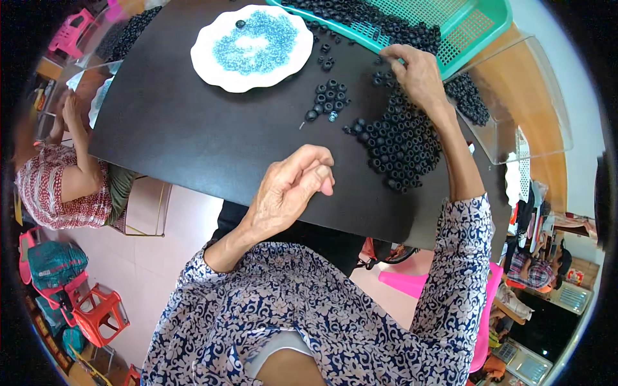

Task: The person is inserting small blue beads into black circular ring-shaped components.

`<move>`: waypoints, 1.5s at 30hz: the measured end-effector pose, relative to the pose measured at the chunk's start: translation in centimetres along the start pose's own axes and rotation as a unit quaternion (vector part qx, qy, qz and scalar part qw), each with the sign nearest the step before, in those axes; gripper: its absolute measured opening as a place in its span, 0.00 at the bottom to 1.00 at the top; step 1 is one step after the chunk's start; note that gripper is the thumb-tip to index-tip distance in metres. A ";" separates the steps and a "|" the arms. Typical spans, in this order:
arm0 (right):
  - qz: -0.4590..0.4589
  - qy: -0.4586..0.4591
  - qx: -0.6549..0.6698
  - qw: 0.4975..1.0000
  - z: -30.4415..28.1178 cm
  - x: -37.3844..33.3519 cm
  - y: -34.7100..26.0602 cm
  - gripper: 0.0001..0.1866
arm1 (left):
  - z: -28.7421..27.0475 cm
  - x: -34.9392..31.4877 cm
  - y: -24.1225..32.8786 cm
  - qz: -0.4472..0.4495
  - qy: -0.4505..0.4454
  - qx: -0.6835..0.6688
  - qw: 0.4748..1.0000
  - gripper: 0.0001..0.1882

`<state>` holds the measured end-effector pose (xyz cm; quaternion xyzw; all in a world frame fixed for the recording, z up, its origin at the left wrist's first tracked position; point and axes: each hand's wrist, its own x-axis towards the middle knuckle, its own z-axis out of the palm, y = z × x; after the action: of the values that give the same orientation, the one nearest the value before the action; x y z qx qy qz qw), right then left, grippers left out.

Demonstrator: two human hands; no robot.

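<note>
My left hand (290,190) hovers over the front edge of the dark table, its fingers curled in; what they hold, if anything, is hidden. At the near rim of the green plastic basket (479,55), my right hand (415,74) has bent fingers, with the index finger and thumb apart and nothing visible between them. Under its wrist spreads a pile of black round beads (402,145) with holes. A smaller cluster of black beads (330,96) lies between the hands, with a few tiny pale blue beads (333,116) beside it.
A white scalloped plate (203,55) holds small blue beads and one black bead. Clear plastic bins (547,122) with black beads stand at the right and far left. Another person (64,180) sits at the left. Red stools (100,315) stand on the floor.
</note>
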<state>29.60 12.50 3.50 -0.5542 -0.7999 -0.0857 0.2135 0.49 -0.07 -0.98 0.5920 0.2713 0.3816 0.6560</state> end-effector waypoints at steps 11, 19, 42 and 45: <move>-0.016 -0.062 0.120 0.991 1.2 2.8 -3.3 0.12 | -0.1 0.1 0.5 -0.002 -0.004 0.007 1.000 0.09; -0.068 -0.136 0.142 0.978 2.5 3.2 -4.2 0.11 | 0.1 0.0 0.5 -0.015 -0.005 0.010 1.000 0.08; -0.009 -0.082 0.251 0.964 -0.8 -0.3 -11.3 0.14 | -0.6 0.8 0.0 -0.006 0.082 -0.177 0.981 0.09; -0.031 -0.039 0.271 0.961 -1.9 -1.9 -13.7 0.14 | -1.0 1.7 0.8 0.009 0.157 -0.179 0.971 0.10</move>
<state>18.02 5.08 5.68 -0.4535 -0.8176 0.1495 0.3217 0.49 1.88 -0.20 0.3996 0.2931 0.5180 0.6972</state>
